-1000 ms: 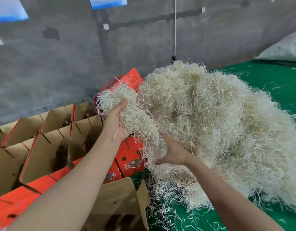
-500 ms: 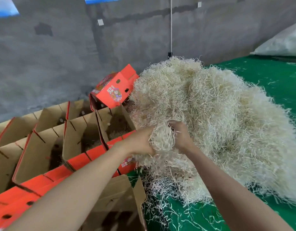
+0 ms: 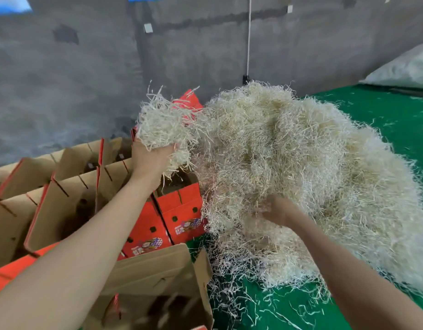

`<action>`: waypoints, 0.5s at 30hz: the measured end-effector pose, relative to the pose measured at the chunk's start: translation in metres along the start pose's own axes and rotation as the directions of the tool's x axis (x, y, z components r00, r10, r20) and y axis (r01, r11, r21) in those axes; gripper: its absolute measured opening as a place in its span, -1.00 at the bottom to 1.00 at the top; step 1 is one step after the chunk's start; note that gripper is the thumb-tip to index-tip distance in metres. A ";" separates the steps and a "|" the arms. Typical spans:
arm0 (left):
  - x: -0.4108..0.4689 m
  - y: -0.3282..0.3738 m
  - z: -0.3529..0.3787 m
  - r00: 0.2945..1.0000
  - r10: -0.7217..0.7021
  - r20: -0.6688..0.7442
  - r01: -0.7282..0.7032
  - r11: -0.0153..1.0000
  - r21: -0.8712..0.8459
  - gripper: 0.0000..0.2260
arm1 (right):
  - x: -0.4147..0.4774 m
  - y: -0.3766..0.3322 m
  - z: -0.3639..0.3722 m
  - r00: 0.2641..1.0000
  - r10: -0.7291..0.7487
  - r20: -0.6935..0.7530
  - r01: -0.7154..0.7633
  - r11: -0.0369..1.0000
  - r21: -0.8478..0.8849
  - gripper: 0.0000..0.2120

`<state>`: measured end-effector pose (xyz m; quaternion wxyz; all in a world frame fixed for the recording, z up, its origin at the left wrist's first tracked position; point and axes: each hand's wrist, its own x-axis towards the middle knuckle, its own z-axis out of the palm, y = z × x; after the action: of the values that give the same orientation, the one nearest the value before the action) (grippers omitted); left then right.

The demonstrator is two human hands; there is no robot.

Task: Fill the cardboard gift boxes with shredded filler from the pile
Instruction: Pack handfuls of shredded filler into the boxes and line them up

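The left hand (image 3: 153,160) grips a clump (image 3: 163,125) over a box (image 3: 182,201); best lower it inside before releasing. The right hand (image 3: 277,211) is in the pile (image 3: 301,163), grip unclear.

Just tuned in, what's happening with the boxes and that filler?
A person is packing. The left hand grips a clump of filler, raised above the open red boxes. The right hand is at the front of the big pile on the green surface; blur hides whether it has a hold.
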<state>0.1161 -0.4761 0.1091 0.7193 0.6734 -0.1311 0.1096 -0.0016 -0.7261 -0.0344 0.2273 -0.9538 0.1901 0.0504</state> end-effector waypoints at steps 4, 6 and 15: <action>-0.011 0.018 -0.031 0.964 -0.231 0.130 0.251 0.955 -0.158 -0.60 | -0.013 -0.072 -0.050 0.968 -0.162 -0.192 0.150 0.986 -0.076 -0.48; -0.017 0.030 -0.053 0.962 -0.237 0.138 0.253 0.960 -0.120 -0.74 | -0.028 -0.110 -0.064 0.840 -0.255 -0.478 0.312 0.949 0.043 -0.48; -0.073 0.070 -0.177 0.937 -0.269 0.223 0.271 0.962 0.020 -0.89 | -0.102 -0.235 -0.022 0.682 -0.723 0.110 -0.135 0.023 0.991 -0.32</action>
<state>0.0313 -0.2929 0.1395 0.7120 0.6890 -0.1180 -0.0672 -0.0045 -0.5078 0.1016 0.8474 -0.4852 -0.1397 0.1643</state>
